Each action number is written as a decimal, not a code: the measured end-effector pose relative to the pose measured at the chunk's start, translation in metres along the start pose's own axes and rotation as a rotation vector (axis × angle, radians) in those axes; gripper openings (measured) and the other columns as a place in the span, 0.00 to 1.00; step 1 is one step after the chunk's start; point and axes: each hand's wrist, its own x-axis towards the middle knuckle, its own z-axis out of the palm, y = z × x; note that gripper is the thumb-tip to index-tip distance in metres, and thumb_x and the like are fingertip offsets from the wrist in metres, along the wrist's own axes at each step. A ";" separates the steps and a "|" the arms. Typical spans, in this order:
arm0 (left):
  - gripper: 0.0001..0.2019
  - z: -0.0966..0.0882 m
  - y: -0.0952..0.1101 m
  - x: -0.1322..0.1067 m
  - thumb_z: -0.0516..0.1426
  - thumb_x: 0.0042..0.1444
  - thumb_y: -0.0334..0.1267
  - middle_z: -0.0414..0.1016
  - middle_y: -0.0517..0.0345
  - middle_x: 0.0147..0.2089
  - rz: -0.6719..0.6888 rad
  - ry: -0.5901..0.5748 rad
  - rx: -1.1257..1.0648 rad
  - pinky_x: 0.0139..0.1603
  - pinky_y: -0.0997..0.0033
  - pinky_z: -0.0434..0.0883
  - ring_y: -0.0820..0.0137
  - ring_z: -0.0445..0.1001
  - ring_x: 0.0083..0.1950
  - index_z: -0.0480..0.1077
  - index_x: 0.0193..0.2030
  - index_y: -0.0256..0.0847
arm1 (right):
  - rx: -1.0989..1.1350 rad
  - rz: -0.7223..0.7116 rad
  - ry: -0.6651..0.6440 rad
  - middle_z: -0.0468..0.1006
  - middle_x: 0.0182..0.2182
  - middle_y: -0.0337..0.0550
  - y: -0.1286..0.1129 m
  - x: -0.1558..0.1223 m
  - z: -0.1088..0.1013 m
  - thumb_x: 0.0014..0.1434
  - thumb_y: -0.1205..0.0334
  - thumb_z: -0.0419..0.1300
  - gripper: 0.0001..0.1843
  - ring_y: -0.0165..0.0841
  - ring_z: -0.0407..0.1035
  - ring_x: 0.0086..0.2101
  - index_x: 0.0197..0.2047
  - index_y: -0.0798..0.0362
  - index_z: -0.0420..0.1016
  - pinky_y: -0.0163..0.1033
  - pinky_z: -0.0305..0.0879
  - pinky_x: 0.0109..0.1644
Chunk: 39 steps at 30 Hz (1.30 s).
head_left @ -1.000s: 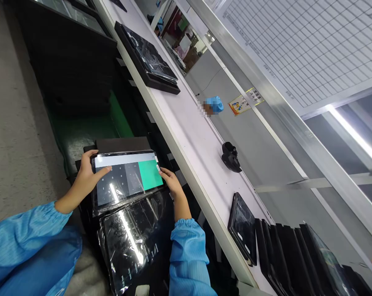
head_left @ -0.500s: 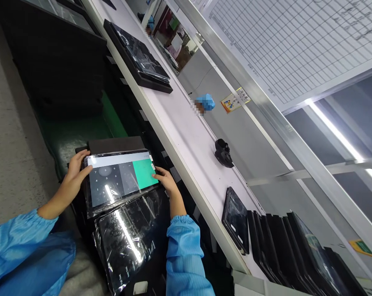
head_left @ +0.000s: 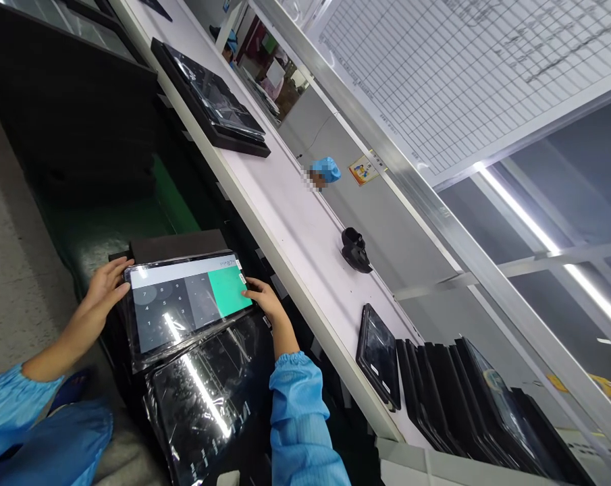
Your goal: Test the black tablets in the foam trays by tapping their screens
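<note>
My left hand point(head_left: 104, 289) grips the left edge of a lit tablet point(head_left: 171, 314), thumb along its side and fingers at the upper corner. The screen shows a calculator with number keys, a green panel at the right and digits in the white bar at the top. My right hand point(head_left: 266, 302) is closed on the right edge, its thumb over the green panel. Clear film wraps around the tablet. Just below it lies a dark, film-covered tablet point(head_left: 198, 405) with a bright light reflection. Behind the lit tablet is a dark block point(head_left: 178, 244).
A white bench point(head_left: 305, 250) runs diagonally, with a black tray of tablets point(head_left: 211, 94), a black stand point(head_left: 356, 250) and another tablet point(head_left: 379, 354). Several black tablets point(head_left: 452, 398) lean in a row at lower right. Dark stacked trays point(head_left: 67, 108) stand at upper left. A person's blue cap point(head_left: 328, 170) shows beyond.
Digits now stand larger in the calculator's white bar. My left thumb has drawn back slightly over the edge. The lit tablet and both hands sit a little lower and further left in view.
</note>
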 end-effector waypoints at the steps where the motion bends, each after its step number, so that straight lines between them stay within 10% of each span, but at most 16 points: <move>1: 0.31 -0.001 -0.002 0.003 0.61 0.58 0.54 0.63 0.56 0.69 0.015 0.001 0.018 0.76 0.41 0.47 0.55 0.55 0.73 0.61 0.66 0.54 | -0.018 0.000 0.014 0.81 0.51 0.41 0.001 0.002 0.001 0.47 0.54 0.70 0.28 0.43 0.73 0.53 0.53 0.46 0.80 0.49 0.65 0.62; 28: 0.32 -0.003 -0.002 0.024 0.63 0.55 0.54 0.62 0.52 0.69 0.103 0.038 0.214 0.75 0.44 0.53 0.54 0.59 0.71 0.61 0.65 0.50 | -0.088 -0.080 0.063 0.80 0.50 0.45 -0.005 -0.011 0.000 0.56 0.48 0.65 0.25 0.40 0.74 0.50 0.54 0.50 0.78 0.47 0.66 0.60; 39: 0.45 0.019 0.015 -0.017 0.67 0.51 0.48 0.44 0.54 0.76 0.018 0.061 0.301 0.77 0.44 0.46 0.51 0.47 0.76 0.48 0.72 0.58 | -0.690 -0.566 0.409 0.63 0.67 0.50 -0.015 -0.170 0.045 0.66 0.59 0.58 0.26 0.47 0.56 0.67 0.66 0.45 0.65 0.62 0.56 0.68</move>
